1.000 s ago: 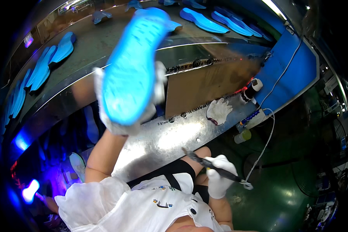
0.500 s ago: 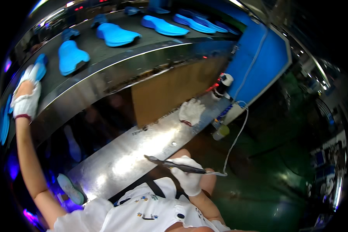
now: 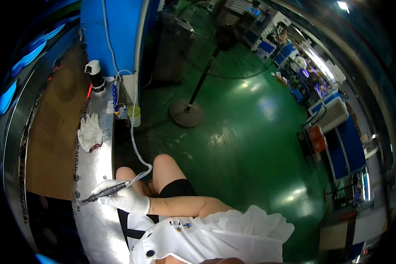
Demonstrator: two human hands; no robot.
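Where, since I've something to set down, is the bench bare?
The metal bench looks mostly bare between the loose glove and right hand, and below that hand in the picture. Crowded: the far end, by the black container.

The shiny green floor [image 3: 233, 145] has bright spots [image 3: 299, 196]. 1 tall black fan [image 3: 201, 81] with a round base [image 3: 187, 118] stands on it. A flat blue panel [image 3: 125, 35] is at the upper left. A long white light [image 3: 320, 62] glows near what might be blue machines [image 3: 286, 50].
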